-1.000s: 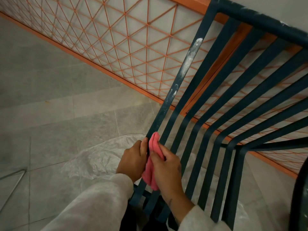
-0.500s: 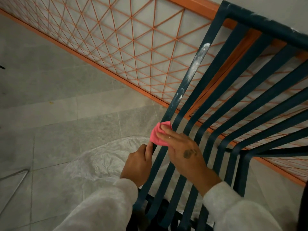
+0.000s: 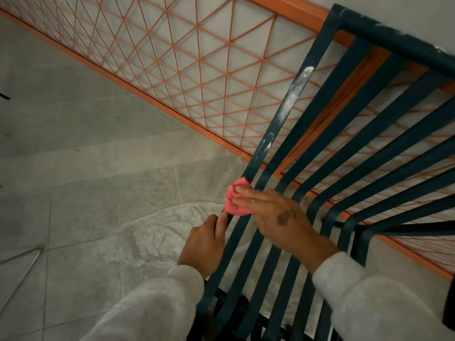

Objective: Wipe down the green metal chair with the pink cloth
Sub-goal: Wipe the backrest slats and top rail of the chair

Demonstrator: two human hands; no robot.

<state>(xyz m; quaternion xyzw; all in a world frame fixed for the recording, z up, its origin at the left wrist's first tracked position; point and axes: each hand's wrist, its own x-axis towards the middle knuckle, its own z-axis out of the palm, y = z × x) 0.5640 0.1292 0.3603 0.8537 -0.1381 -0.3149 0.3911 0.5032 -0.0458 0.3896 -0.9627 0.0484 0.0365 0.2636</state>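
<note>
The dark green metal chair (image 3: 349, 134) fills the right side, its flat slats running from the lower middle up to the top right. White dust streaks the outermost left slat (image 3: 294, 92) above the cloth. My right hand (image 3: 278, 217) presses the bunched pink cloth (image 3: 235, 200) against that slat, fingers laid flat over it. My left hand (image 3: 206, 244) grips the same slat just below the cloth, thumb and fingers pinched around the metal.
An orange wire-grid panel (image 3: 187, 60) with an orange frame leans behind the chair. Crinkled clear plastic sheeting (image 3: 152, 239) lies on the grey tiled floor (image 3: 73, 119) under the chair. A thin metal wire frame (image 3: 22, 257) lies at the left edge.
My right hand has slid the pink cloth up the outer slat and turned from a clasp to a flat press. The left hand has kept its grip lower on the slat.
</note>
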